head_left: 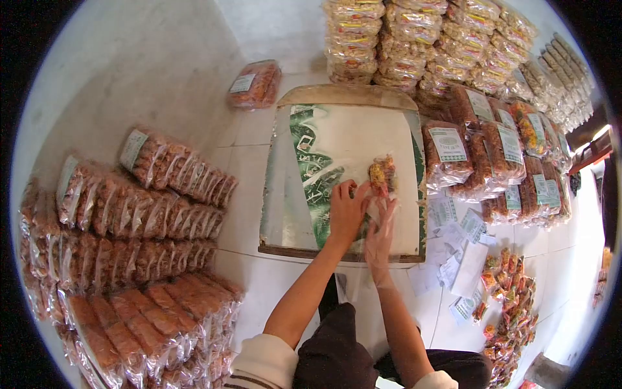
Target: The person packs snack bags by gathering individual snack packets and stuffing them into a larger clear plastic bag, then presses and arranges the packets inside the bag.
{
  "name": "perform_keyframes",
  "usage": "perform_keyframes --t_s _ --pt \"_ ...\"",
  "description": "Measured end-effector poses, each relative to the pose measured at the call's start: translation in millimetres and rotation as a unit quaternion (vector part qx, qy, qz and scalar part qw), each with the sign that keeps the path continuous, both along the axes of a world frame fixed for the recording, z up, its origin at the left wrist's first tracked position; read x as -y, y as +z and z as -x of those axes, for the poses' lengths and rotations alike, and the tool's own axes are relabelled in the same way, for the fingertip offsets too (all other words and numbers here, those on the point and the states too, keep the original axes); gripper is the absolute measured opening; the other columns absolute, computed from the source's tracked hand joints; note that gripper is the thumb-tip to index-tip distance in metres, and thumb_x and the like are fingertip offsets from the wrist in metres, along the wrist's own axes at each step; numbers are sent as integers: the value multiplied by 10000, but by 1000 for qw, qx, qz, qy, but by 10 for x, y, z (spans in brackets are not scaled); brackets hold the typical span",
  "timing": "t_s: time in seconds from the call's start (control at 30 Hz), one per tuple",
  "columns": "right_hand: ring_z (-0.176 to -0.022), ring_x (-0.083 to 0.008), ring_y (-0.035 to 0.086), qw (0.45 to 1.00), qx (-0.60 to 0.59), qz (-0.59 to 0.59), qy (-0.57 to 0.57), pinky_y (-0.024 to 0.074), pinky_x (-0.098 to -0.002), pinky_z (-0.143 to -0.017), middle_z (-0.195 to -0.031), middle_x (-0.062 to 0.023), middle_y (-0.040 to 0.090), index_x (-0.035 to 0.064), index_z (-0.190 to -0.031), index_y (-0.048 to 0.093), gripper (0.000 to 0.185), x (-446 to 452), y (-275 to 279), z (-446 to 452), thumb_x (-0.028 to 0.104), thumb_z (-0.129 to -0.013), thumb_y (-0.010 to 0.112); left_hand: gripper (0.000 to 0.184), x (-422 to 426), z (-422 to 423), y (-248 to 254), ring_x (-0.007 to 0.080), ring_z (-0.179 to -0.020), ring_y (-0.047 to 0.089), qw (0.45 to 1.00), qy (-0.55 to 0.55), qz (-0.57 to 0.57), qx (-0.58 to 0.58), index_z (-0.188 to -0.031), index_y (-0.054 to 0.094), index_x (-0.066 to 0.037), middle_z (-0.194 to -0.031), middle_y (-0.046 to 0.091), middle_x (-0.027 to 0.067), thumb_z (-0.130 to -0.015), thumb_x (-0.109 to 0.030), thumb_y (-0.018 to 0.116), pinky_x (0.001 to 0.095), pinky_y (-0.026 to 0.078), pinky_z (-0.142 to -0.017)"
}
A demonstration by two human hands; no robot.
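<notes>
1. Lying on the board (272,188) in the head view, 1 small packet (383,175) was just beyond the person's 2 hands, its long axis running roughly away from the body.
2. The left hand (347,211) was at the left of the packet's near end, fingers curled narrowly; whether they pinched the wrapper could not be told.
3. The right hand (380,227) was more nearly in line with the packet, fingers extended and blurred over clear film; its grip could not be told either.
4. Around them were 1 board, 1 lone bag (254,84) beyond its far left corner, and stacked brown bags (149,214), loose labels (468,266) and heaped packets (508,305), all overlapping too much to count.
</notes>
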State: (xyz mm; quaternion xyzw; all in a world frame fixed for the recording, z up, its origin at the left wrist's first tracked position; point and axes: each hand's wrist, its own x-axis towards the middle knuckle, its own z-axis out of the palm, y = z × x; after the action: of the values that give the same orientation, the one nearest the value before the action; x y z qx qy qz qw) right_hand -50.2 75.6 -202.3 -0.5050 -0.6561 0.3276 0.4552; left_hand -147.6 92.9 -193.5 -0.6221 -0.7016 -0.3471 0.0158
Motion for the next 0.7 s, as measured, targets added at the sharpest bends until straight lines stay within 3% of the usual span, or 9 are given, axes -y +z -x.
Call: perform_keyframes --t_s 0.3,0.37,0.47,0.5,0.53,0.57,0.63,0.67,0.7 --pt "-1234 -401 266 938 243 -80 234 245 -429 -1024 -1350 -282 198 -132 -1211 334 525 610 170 -629 -117 -690 393 408 -4 -11 14 309 -980 367 998 7 -8 -57 -1125 492 -133 -1051 413 115 -738 -180 612 420 355 -851" --pt "-1220 -398 295 803 387 -148 429 264 -403 -1024 -1357 -244 223 -70 -1218 371 480 803 368 -1046 -52 -743 445 398 -15 -2 -16 311 -987 364 997 -1 -21 -68 -1113 494 -129 -1054 409 122 -738 -186 614 430 342 -863" --pt "-1237 -317 296 759 358 -71 539 260 -398 -1031 -1351 -206 264 -23 -1231 397 431 1017 619 -1820 81 -814 412 358 6 -5 14 305 -996 375 998 -16 2 -66 -1078 502 -120 -1039 423 116 -744 -187 611 428 333 -862" --pt "-1193 -290 369 786 357 -82 499 300 -398 -1007 -1314 -170 349 24 -1209 436 408 1088 631 -2104 134 -817 446 329 25 -12 52 299 -998 382 996 -18 -4 -82 -1054 506 -134 -1026 431 108 -746 -181 610 433 331 -855" --pt "-1148 -264 424 862 321 148 362 335 -376 -984 -1229 -163 450 15 -1181 455 373 1181 966 -2224 145 -831 464 300 39 -16 103 293 -1001 390 995 -20 -11 -99 -1030 509 -148 -1013 438 99 -748 -174 608 437 328 -847" --pt "-1097 -251 465 880 328 109 325 369 -356 -948 -1130 -148 532 15 -1159 463 327 1181 808 -2641 138 -856 460 300 32 -30 135 293 -1001 390 994 -35 -20 -99 -1030 509 -148 -1013 438 99 -748 -174 608 437 328 -847" --pt "-1071 -208 479 640 674 -82 360 344 -324 -950 -1041 -115 578 19 -946 590 199 1154 895 -3390 112 -801 489 262 49 -69 229 278 -990 403 990 16 21 -138 -997 514 -191 -978 454 77 -752 -178 606 436 319 -823" --pt "-1076 -176 473 603 746 -101 264 315 -316 -970 -1017 -82 588 37 -832 643 165 1242 1076 -3652 103 -763 508 262 32 -131 339 278 -990 403 990 -2 11 -141 -997 514 -191 -978 454 77 -752 -178 606 436 319 -823" --pt "-1085 -178 460 669 716 -117 161 322 -312 -964 -1051 -64 569 66 -856 647 175 1320 1115 -3960 122 -796 493 235 24 -225 481 275 -971 410 991 24 -1 -131 -980 518 -203 -968 456 69 -760 -180 598 435 319 -805"
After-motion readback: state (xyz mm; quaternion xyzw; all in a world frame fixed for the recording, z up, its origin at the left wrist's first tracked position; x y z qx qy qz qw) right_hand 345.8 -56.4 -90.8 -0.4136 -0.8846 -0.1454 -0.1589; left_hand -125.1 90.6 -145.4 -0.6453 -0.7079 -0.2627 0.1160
